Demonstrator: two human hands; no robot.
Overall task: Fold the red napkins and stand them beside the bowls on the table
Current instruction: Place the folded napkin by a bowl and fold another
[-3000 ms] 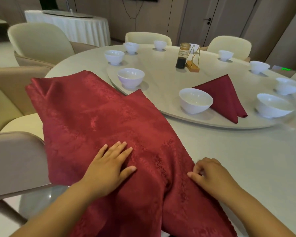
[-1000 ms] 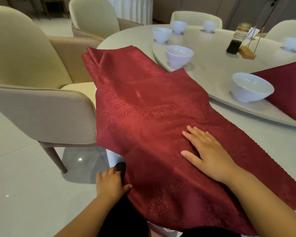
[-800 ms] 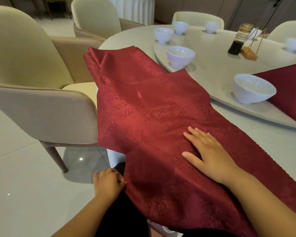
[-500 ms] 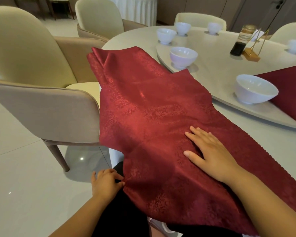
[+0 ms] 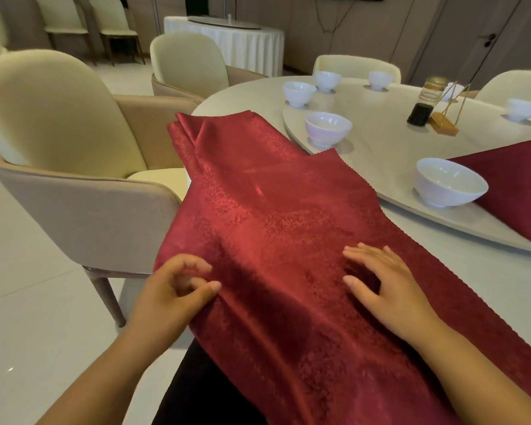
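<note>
The person's left hand [image 5: 175, 292] reaches in low from the left, fingers curled and thumb pinching the near left edge of the red napkin [image 5: 273, 210], while the right hand [image 5: 390, 289] lies palm down on the cloth with its fingers straight and slightly spread, pressing it onto the table [image 5: 442, 259]. The napkin lies unfolded along the table's near edge. Its long axis runs from the person's lap away to the far left, where a rumpled corner points toward the chair [image 5: 74, 179], and its near end hangs over the edge.
</note>
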